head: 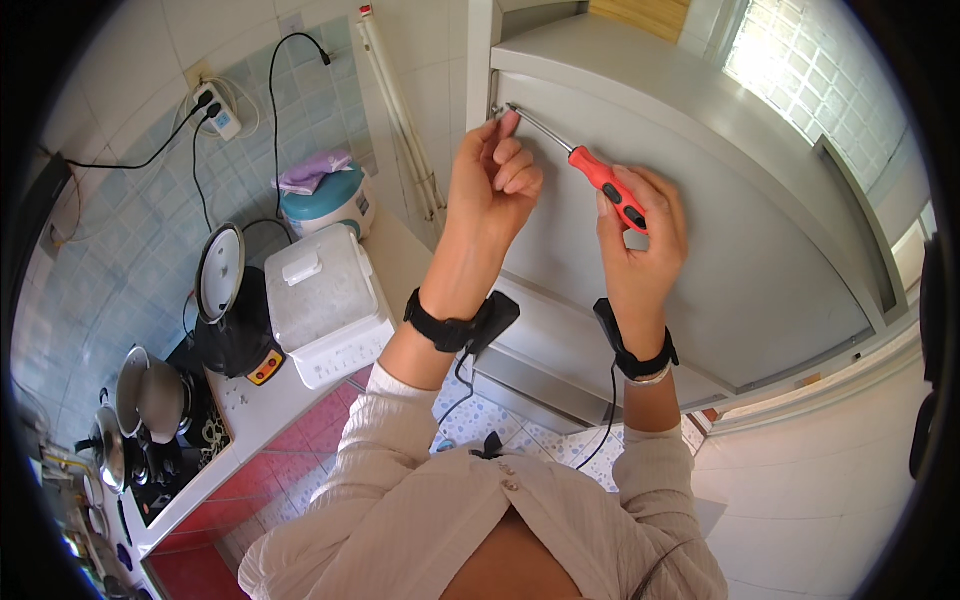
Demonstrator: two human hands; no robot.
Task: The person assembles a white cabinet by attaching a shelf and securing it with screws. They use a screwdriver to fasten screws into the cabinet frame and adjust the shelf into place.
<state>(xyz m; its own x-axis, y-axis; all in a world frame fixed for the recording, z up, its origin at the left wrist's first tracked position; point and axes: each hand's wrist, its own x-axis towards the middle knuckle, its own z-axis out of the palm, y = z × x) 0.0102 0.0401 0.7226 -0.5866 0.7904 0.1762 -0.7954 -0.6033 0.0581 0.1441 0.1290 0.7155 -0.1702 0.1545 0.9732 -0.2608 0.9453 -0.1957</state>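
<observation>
My right hand (651,217) grips the red and black handle of a screwdriver (607,184). Its metal shaft slants up and left, with the tip beside the fingertips of my left hand (504,169). Those fingertips are pinched together near small metal hardware (496,111) at the upper left inner corner of a grey cabinet panel (675,247). Whether a screw is between them cannot be told. A raised grey rim (637,67) frames the panel. Both wrists wear black straps with devices.
On the left counter (300,401) stand a white lidded appliance (322,292), a black cooker (236,330) with raised lid, a teal-lidded rice cooker (330,199) and pots (154,394) on a hob. Small metal pieces (238,396) lie near the edge. A power strip (217,112) hangs on the tiled wall; long white tubes (401,120) lean there.
</observation>
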